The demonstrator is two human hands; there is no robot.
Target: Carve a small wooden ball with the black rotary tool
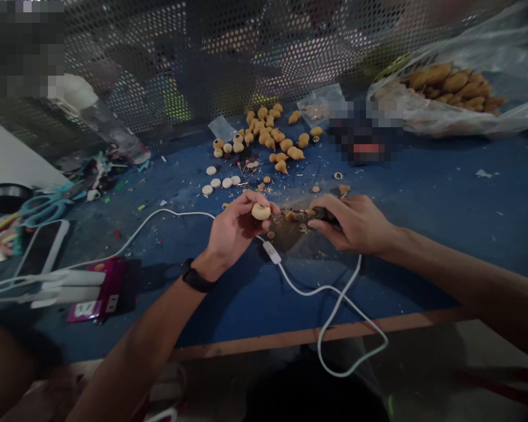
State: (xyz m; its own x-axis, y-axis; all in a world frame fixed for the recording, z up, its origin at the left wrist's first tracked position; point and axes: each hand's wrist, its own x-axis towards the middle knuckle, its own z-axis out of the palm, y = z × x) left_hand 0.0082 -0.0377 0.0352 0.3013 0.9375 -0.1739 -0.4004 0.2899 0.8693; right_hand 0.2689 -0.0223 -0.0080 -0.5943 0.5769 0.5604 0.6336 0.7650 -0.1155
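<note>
My left hand point(235, 228), with a black band on its wrist, is closed around a small pale gourd point(261, 211) and holds it at the fingertips, above the blue table. A dark opening shows at the gourd's top. In my right hand point(358, 220) is a black-handled, pen-like tool point(324, 215) with a thin metal tip. That tip points left toward the gourd, with a gap between the two. Shavings and cut gourd bits point(291, 217) lie under and between my hands. A white cord point(308, 292) with an inline switch point(271, 252) loops over the table's front edge below them.
Several small gourds point(264, 132) are heaped at the back, near white discs point(226, 183). A plastic bag of gourds point(449, 88) stands at the back right. On the left are blue scissors point(48, 205), a phone point(44, 249), a power strip point(110, 287) and a bottle point(118, 132).
</note>
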